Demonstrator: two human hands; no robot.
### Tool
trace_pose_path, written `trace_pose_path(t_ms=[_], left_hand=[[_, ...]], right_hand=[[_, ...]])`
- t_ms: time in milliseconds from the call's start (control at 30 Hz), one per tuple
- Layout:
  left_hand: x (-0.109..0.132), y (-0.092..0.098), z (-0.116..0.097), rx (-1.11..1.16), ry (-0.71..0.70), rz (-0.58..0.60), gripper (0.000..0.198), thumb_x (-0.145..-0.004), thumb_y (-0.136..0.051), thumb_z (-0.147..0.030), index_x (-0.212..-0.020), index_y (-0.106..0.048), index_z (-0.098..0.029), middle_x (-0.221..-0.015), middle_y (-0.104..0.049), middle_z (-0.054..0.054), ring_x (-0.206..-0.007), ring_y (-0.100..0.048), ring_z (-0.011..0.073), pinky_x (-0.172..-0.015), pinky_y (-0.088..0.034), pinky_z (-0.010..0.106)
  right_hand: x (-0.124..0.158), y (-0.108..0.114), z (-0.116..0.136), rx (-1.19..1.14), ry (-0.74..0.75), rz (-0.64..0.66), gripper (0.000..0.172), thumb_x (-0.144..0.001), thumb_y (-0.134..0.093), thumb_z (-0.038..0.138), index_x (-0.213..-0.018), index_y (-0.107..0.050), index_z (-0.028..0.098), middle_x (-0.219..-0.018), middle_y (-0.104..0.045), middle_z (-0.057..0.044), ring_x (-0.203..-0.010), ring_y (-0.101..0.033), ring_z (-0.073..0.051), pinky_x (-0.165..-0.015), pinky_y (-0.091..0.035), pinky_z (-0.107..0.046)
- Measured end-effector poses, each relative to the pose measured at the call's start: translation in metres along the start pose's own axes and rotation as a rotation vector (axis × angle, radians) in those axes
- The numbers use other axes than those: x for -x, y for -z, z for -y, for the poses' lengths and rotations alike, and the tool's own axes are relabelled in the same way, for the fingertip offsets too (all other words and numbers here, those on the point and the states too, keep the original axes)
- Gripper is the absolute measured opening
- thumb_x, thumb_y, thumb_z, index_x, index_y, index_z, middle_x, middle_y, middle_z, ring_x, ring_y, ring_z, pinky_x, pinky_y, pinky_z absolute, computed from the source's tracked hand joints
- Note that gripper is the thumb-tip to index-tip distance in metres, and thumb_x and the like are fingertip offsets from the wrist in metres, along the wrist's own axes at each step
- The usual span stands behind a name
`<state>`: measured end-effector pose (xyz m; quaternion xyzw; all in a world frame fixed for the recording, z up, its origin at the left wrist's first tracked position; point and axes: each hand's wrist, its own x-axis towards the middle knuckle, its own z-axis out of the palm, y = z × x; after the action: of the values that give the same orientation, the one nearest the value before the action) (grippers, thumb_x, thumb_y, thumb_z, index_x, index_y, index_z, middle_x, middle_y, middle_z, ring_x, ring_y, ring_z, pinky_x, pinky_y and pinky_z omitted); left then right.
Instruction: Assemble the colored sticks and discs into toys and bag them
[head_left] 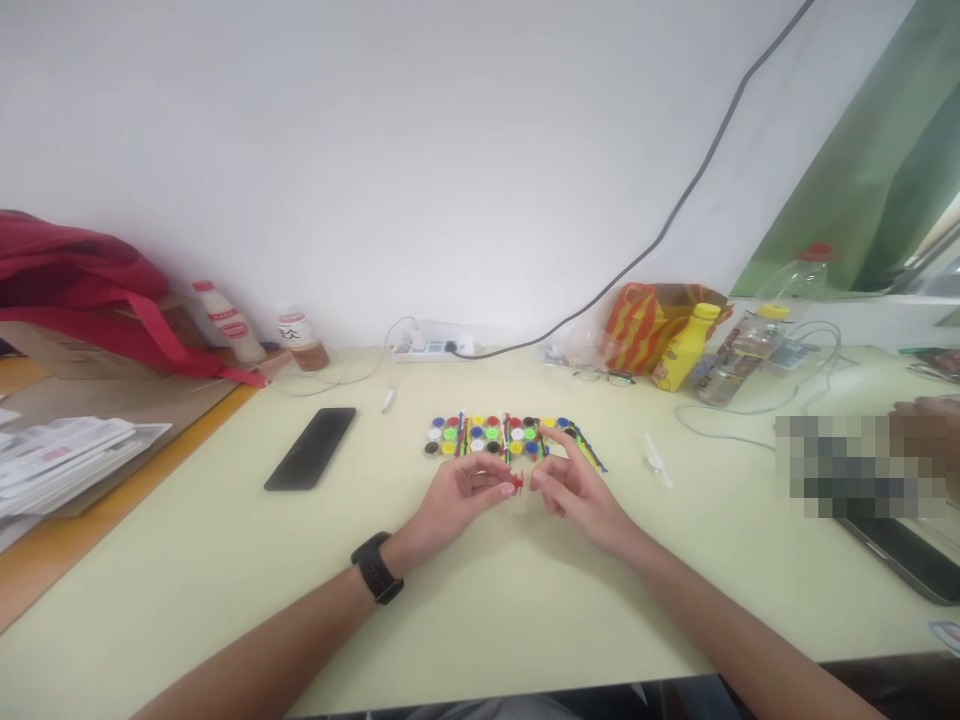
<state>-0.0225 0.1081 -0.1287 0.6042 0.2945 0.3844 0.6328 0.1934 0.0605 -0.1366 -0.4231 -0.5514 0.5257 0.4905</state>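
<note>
My left hand point(469, 492), with a black watch on its wrist, pinches a small red plastic piece point(518, 483) between thumb and fingers. Just to the right, my right hand point(574, 485) stands a small gap away from that piece. Its index finger is raised, while the thumb and another finger are bent close together; whatever may be between them is too small to make out. Beyond both hands lie rows of round coloured discs point(478, 433), in red, blue, yellow, green, white and black. Thin coloured plastic sticks point(589, 447) lie among and beside them.
A black phone point(311, 449) lies left, a wrapped white spoon point(658, 462) right. Bottles point(301, 340), a power strip point(431, 344) and a striped bag point(637, 325) line the wall. Papers point(67, 450) sit far left. Another person's hand point(930, 430) is at far right.
</note>
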Motion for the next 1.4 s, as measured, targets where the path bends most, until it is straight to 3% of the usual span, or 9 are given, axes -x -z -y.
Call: trace_pose_path(t_ms=[100,167,267,333,400,667,1067,1300,1400], left_hand=[[-0.0001,0.0006,0.0004,0.005,-0.013,-0.008,0.026,-0.081,-0.086,-0.033,-0.096,-0.072,-0.016,-0.1,-0.075,0.007,-0.094,-0.073,0.0204,-0.093,-0.058,0.036],[-0.0003,0.0011,0.0009,0.007,-0.018,-0.01,0.027,-0.081,-0.086,-0.034,-0.097,-0.072,-0.016,-0.101,-0.075,0.007,-0.095,-0.073,0.0209,-0.094,-0.058,0.037],[-0.0006,0.001,0.001,-0.004,-0.022,-0.029,0.027,-0.081,-0.086,-0.034,-0.096,-0.072,-0.016,-0.101,-0.075,0.008,-0.096,-0.073,0.021,-0.094,-0.058,0.037],[-0.0006,0.0005,0.0005,-0.015,-0.027,-0.043,0.027,-0.081,-0.086,-0.034,-0.095,-0.072,-0.016,-0.1,-0.075,0.007,-0.096,-0.073,0.0208,-0.094,-0.059,0.036],[-0.0007,0.0,0.0002,-0.019,-0.032,-0.048,0.027,-0.081,-0.086,-0.034,-0.094,-0.072,-0.016,-0.1,-0.074,0.008,-0.096,-0.073,0.0209,-0.093,-0.059,0.036],[-0.0012,0.0009,0.003,-0.042,-0.023,-0.034,0.03,-0.08,-0.086,-0.036,-0.1,-0.074,-0.017,-0.102,-0.075,0.008,-0.094,-0.073,0.0212,-0.093,-0.059,0.038],[-0.0012,0.0024,0.0058,-0.063,-0.022,0.007,0.028,-0.083,-0.084,-0.035,-0.102,-0.075,-0.016,-0.104,-0.074,0.009,-0.097,-0.072,0.022,-0.094,-0.059,0.038],[-0.0019,0.0029,0.0067,-0.055,-0.016,-0.005,0.026,-0.083,-0.084,-0.035,-0.1,-0.075,-0.016,-0.105,-0.074,0.009,-0.097,-0.072,0.021,-0.094,-0.059,0.036],[-0.0029,0.0031,0.0083,-0.048,-0.016,-0.001,0.026,-0.083,-0.084,-0.034,-0.099,-0.075,-0.016,-0.103,-0.075,0.008,-0.096,-0.072,0.0205,-0.093,-0.059,0.036]], right_hand=[[-0.0008,-0.0035,-0.0011,-0.018,-0.04,-0.067,0.067,-0.097,-0.06,0.057,-0.151,-0.03,0.031,-0.079,-0.054,0.005,-0.058,-0.04,-0.012,-0.056,-0.036,-0.027],[-0.0009,-0.0049,-0.0002,-0.027,-0.05,-0.108,0.06,-0.096,-0.058,0.06,-0.144,-0.042,0.029,-0.075,-0.051,0.006,-0.058,-0.038,-0.012,-0.057,-0.033,-0.027],[-0.0003,-0.0029,0.002,-0.025,-0.102,-0.041,0.046,-0.096,-0.054,0.066,-0.096,-0.068,0.021,-0.065,-0.044,0.004,-0.056,-0.033,-0.012,-0.054,-0.025,-0.028],[0.0005,0.0004,0.0025,-0.05,-0.128,0.123,0.066,-0.099,-0.045,0.068,-0.054,-0.054,0.019,-0.052,-0.034,0.003,-0.052,-0.029,-0.012,-0.053,-0.022,-0.03],[0.001,0.0032,0.0022,-0.083,-0.11,0.243,0.077,-0.1,-0.039,0.068,-0.04,-0.036,0.021,-0.045,-0.026,0.002,-0.05,-0.027,-0.012,-0.054,-0.022,-0.032],[0.0001,-0.0014,0.0067,-0.08,-0.065,0.086,0.041,-0.085,-0.076,0.057,-0.081,-0.056,0.022,-0.071,-0.057,0.002,-0.056,-0.042,-0.011,-0.053,-0.033,-0.027],[-0.0013,-0.0001,0.0028,-0.043,0.011,0.08,0.03,-0.088,-0.076,0.048,-0.099,-0.065,0.022,-0.096,-0.064,-0.004,-0.066,-0.054,-0.012,-0.056,-0.047,-0.026],[-0.0018,0.0012,0.0012,-0.089,-0.031,-0.009,0.051,-0.089,-0.073,0.05,-0.131,-0.053,0.03,-0.088,-0.061,0.002,-0.057,-0.047,-0.009,-0.053,-0.037,-0.026],[-0.0013,0.0022,0.003,-0.142,-0.073,-0.027,0.037,-0.093,-0.069,0.052,-0.12,-0.064,0.026,-0.078,-0.055,0.003,-0.055,-0.038,-0.009,-0.052,-0.027,-0.026]])
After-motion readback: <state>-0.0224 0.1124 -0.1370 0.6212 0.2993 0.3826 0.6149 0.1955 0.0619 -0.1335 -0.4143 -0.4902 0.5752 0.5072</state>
